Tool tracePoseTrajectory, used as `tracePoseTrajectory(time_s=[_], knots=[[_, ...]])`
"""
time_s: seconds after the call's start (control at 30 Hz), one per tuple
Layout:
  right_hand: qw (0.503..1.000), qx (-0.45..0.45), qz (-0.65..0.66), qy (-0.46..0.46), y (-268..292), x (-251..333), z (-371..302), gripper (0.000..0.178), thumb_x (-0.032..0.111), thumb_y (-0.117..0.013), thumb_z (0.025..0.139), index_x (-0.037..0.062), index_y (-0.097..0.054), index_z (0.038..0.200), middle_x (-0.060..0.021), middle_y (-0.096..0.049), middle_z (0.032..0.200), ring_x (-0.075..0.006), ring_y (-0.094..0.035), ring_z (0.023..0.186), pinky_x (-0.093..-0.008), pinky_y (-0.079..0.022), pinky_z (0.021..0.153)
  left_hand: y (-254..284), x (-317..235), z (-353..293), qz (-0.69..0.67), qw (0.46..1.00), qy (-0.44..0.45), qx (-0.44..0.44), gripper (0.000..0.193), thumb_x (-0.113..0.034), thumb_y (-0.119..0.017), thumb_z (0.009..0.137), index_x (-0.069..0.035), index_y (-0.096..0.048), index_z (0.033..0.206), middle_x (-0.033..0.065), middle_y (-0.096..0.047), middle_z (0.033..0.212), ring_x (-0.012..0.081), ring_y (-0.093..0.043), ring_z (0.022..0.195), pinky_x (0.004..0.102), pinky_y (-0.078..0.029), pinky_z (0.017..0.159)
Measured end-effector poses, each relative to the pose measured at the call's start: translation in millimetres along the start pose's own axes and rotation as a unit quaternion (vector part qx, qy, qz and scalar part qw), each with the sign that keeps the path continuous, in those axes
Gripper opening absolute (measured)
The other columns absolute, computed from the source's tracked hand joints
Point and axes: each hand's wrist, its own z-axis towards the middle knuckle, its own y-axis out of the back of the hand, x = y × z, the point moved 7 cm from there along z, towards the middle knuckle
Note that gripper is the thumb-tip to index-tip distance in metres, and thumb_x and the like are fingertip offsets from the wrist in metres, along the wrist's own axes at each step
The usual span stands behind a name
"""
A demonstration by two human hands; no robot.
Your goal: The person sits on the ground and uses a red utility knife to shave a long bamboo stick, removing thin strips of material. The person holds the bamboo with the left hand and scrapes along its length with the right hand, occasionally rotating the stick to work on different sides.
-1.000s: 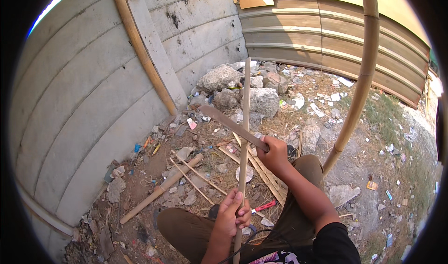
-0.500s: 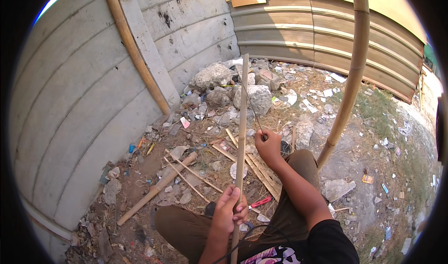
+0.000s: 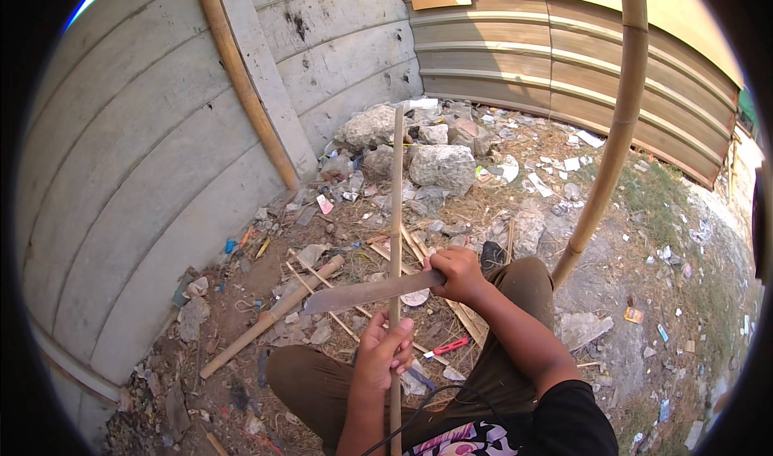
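Observation:
My left hand (image 3: 385,350) is closed round the lower part of a long, narrow bamboo strip (image 3: 397,182), which stands nearly upright in front of me. In my right hand (image 3: 457,274) is the dark handle of a machete (image 3: 354,295). Its broad, worn blade lies flat-side toward me, pointing left across the strip just above my left hand. Whether the edge touches the strip or only passes in front of it, I cannot tell. The strip's lower end runs down past my lap, beside a thin black cable (image 3: 427,400).
A red-handled cutter (image 3: 447,347) lies between my knees, near split bamboo pieces (image 3: 463,315). To the left lies a thick bamboo piece (image 3: 270,319). Rocks (image 3: 443,168) are heaped ahead by a concrete wall (image 3: 161,158). A bamboo pole (image 3: 620,142) stands close on my right.
The machete has come down from its edge-on upright position and now lies across the strip. My right hand moved lower, and the strip's top shifted left.

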Motion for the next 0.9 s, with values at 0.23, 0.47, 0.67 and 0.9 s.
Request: tracePoseTrajectory(time_s=[0.23, 0.47, 0.67, 0.9], knots=[[1.0, -0.007, 0.002, -0.003, -3, -5, -1, 0.02, 0.009, -0.071, 0.077, 0.0072, -0.054, 0.067, -0.0092, -0.054, 0.058, -0.0307, -0.051, 0.05, -0.0424, -0.043, 0.051, 2, 0, 5, 0.003, 0.999, -0.03, 0.013, 0.019, -0.005, -0.062, 0.095, -0.007, -0.049, 0.109, 0.0097, -0.062, 0.081, 0.0059, -0.04, 0.043, 0.0229, -0.037, 0.038], [1.0, 0.002, -0.022, -0.011, 0, -5, 4, 0.018, 0.009, -0.07, 0.078, 0.0069, -0.055, 0.068, -0.0098, -0.055, 0.06, -0.0311, -0.055, 0.054, -0.0428, -0.045, 0.053, 1, 1, 8, 0.011, 0.998, -0.064, -0.011, 0.014, -0.009, -0.059, 0.097, -0.005, -0.052, 0.109, 0.0099, -0.063, 0.082, 0.0074, -0.046, 0.049, 0.0234, -0.04, 0.041], [0.981, -0.01, -0.023, -0.193, -1, -46, 0, 0.014, 0.016, -0.07, 0.079, 0.0046, -0.064, 0.073, -0.0153, -0.062, 0.064, -0.0362, -0.062, 0.061, -0.044, -0.05, 0.059, -2, 0, 4, 0.044, 0.998, -0.048, 0.025, 0.015, -0.01, -0.059, 0.098, -0.005, -0.053, 0.11, 0.0096, -0.063, 0.08, 0.007, -0.045, 0.046, 0.0227, -0.039, 0.038], [0.91, -0.041, -0.017, -0.412, 1, -100, -18, 0.025, 0.025, -0.069, 0.082, 0.0005, -0.07, 0.076, -0.0214, -0.064, 0.065, -0.0403, -0.064, 0.06, -0.0461, -0.052, 0.061, -14, 2, 1, 0.052, 0.997, -0.037, 0.039, 0.015, -0.011, -0.058, 0.099, -0.004, -0.052, 0.111, 0.0119, -0.065, 0.081, 0.007, -0.047, 0.045, 0.0223, -0.039, 0.038]])
